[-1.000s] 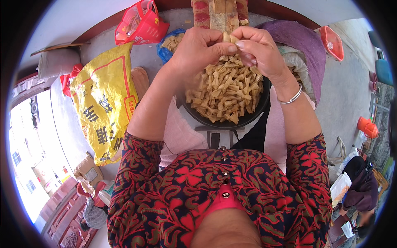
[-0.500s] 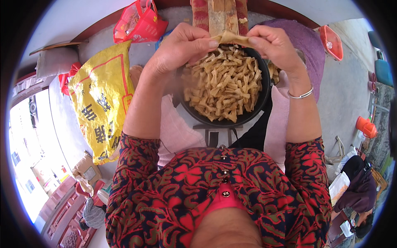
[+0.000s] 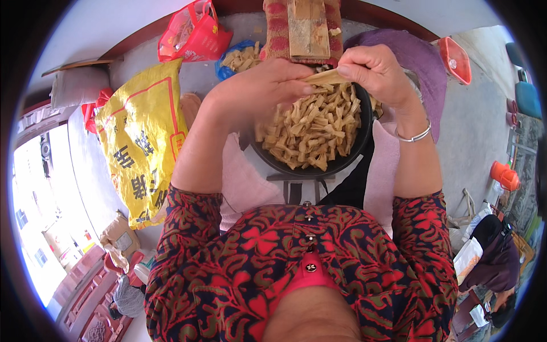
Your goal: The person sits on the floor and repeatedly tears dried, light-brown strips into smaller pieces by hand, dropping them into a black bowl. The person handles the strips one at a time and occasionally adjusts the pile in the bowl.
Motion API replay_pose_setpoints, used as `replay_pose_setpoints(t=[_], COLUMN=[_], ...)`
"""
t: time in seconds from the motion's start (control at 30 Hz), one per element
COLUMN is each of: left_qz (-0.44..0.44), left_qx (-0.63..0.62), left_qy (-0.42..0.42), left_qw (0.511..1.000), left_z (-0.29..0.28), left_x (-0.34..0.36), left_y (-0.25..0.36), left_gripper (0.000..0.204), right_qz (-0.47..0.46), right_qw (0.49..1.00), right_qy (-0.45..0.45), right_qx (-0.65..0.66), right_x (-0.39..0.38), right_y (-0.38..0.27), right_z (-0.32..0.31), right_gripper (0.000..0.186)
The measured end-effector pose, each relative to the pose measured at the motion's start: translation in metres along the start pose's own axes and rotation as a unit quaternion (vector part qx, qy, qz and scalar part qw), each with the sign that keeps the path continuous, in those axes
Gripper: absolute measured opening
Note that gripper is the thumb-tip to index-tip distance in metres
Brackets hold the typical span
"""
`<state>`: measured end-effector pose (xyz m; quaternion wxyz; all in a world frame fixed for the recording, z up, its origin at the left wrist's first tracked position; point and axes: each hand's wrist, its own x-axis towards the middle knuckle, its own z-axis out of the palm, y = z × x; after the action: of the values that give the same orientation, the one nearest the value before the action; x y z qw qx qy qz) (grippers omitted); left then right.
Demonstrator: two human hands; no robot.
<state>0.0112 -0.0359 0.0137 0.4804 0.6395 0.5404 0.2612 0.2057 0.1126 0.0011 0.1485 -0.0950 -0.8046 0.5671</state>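
Observation:
A pale tan, flexible strip (image 3: 327, 77) stretches between my hands over the far edge of a round black pan (image 3: 364, 137). My right hand (image 3: 376, 71) pinches the strip's right end between thumb and curled fingers. At the other end, my left hand (image 3: 262, 88) has thumb and fingers closed about the strip; part of this hand is blurred. The pan is heaped with many short tan pieces (image 3: 310, 128), pinched at the middle and flared at the ends. My left hand and wrist cover the pan's upper left side.
Beyond the pan a wooden board (image 3: 307, 34) lies on a red patterned cloth (image 3: 276, 28). Left of it are a blue bag (image 3: 224, 69) of tan pieces and a red bag (image 3: 196, 37). A yellow sack (image 3: 142, 142) stands left, purple cloth (image 3: 427, 74) right. Another person (image 3: 493, 268) is at far right.
Both hands have come nearer, the left more so, and the strip now slants up toward the right hand. The wooden board and blue bag show more.

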Motion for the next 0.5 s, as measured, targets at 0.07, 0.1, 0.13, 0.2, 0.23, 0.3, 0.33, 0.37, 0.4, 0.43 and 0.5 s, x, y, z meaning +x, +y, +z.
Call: replay_pose_setpoints(t=[0.07,0.1,0.13,0.2,0.23,0.3,0.33,0.37,0.4,0.43,0.5], left_qz=[-0.012,0.009,0.028,0.014,-0.020,-0.065,-0.075,-0.085,-0.097,-0.112,-0.139], left_qx=[-0.013,0.041,0.095,0.195,0.237,0.283,0.287,0.291,0.303,0.312,0.322], left_qy=[0.003,0.046,0.091,0.189,0.243,0.318,0.339,0.360,0.358,0.357,0.350], left_qw=[1.000,0.998,0.991,0.962,0.940,0.902,0.893,0.882,0.878,0.873,0.869], left_z=[-0.002,-0.003,-0.003,-0.006,-0.005,-0.009,-0.012,-0.014,-0.017,-0.018,-0.018], left_x=[-0.005,-0.002,0.002,0.012,0.020,0.030,0.035,0.040,0.045,0.049,0.051], left_y=[0.005,0.002,-0.007,-0.018,-0.022,-0.026,-0.028,-0.030,-0.032,-0.035,-0.040], left_gripper=[0.026,0.026,0.026,0.024,0.024,0.022,0.021,0.021,0.021,0.021,0.023], right_qz=[-0.008,-0.008,-0.009,-0.014,-0.016,-0.022,0.011,0.014,0.018,0.022,0.057], right_qw=[1.000,0.999,0.998,0.990,0.987,0.977,0.971,0.964,0.955,0.947,0.936], right_qy=[-0.001,0.017,0.035,0.080,0.106,0.159,0.171,0.198,0.224,0.248,0.194], right_qx=[-0.004,-0.028,-0.051,-0.114,-0.122,-0.137,-0.168,-0.180,-0.191,-0.203,-0.289], right_x=[-0.001,0.002,0.007,0.019,0.026,0.043,0.050,0.054,0.057,0.060,0.067], right_y=[0.003,0.004,0.004,0.017,0.025,0.032,0.035,0.038,0.041,0.044,0.050], right_z=[-0.004,-0.006,-0.007,-0.010,-0.010,-0.007,-0.007,-0.003,0.002,0.005,0.002], right_gripper=[0.021,0.022,0.022,0.023,0.023,0.023,0.023,0.023,0.023,0.023,0.023])
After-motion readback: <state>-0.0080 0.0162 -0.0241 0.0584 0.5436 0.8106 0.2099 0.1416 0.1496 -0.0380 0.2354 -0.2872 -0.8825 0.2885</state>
